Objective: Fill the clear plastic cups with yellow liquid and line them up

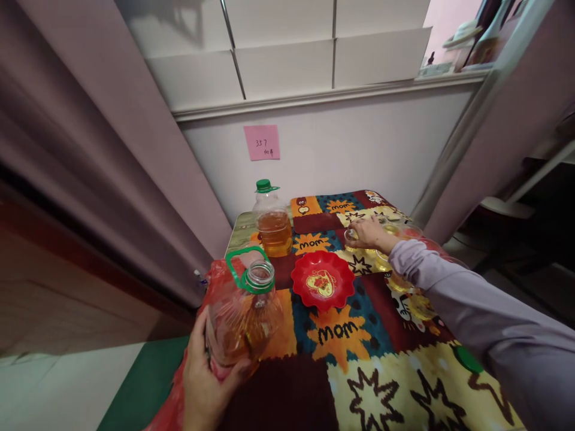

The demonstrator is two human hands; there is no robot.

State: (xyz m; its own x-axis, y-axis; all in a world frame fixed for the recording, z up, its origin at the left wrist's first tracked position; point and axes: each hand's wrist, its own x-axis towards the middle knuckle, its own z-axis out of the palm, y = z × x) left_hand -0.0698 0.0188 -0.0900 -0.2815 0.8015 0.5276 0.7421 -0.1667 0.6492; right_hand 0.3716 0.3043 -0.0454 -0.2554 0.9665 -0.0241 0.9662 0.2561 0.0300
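Observation:
My left hand (204, 383) is wrapped round the base of an uncapped clear oil jug (245, 317) with a green handle, half full of amber liquid, at the table's near left. My right hand (367, 232) reaches across the table and closes on a small clear glass cup (351, 236) at the far right. More small glasses (390, 258) with yellowish liquid stand beside and under my sleeve. A green cap (467, 359) lies on the cloth under my right forearm.
A second capped oil bottle (272, 221) stands at the far left of the table. A red scalloped plate (322, 280) sits mid-table on the colourful patterned cloth (381, 389). A red plastic bag (215, 275) lies behind the jug. Wall with a pink note (262, 142) is behind; a curtain hangs left.

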